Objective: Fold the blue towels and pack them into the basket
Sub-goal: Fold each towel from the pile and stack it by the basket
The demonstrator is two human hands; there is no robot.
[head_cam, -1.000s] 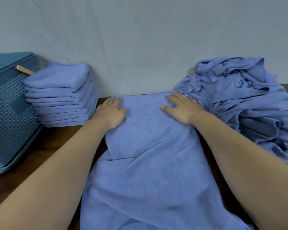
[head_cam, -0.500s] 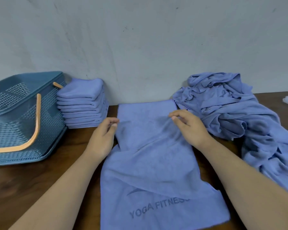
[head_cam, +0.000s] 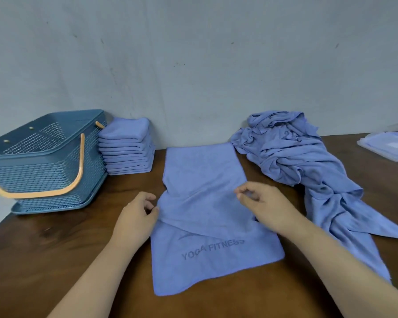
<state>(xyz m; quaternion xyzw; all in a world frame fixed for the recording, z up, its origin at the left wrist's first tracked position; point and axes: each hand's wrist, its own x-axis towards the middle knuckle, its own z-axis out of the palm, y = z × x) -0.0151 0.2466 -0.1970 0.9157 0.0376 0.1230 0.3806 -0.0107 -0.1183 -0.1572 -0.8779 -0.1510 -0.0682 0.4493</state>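
Head camera: a blue towel point(head_cam: 205, 203) is laid out lengthwise in the middle of the wooden table point(head_cam: 55, 249), from the far edge toward the near edge; an upper layer is seen overlapping the near part, on which "YOGA FITNESS" is printed. The left hand point(head_cam: 136, 214) is placed at the towel's left edge with its fingers curled, and the thumb tip touches the cloth; whether the edge is pinched cannot be told. The right hand point(head_cam: 262, 203) is held over the towel's right edge, its fingertips point(head_cam: 239, 193) brought close together (this part is blurred); it cannot be told if cloth is gripped there.

The blue basket point(head_cam: 44, 161) is found at the far left corner of the table, with its orange handle point(head_cam: 78, 171) lowered on the front side; no towel can be made out inside it. A stack of folded towels point(head_cam: 126, 150) is set just beside it, against the wall point(head_cam: 193, 65). A heap of unfolded towels point(head_cam: 296, 161) is spread along the right side, from the far edge toward the near edge; a flat clear packet point(head_cam: 386, 145) is seen at the far right edge.
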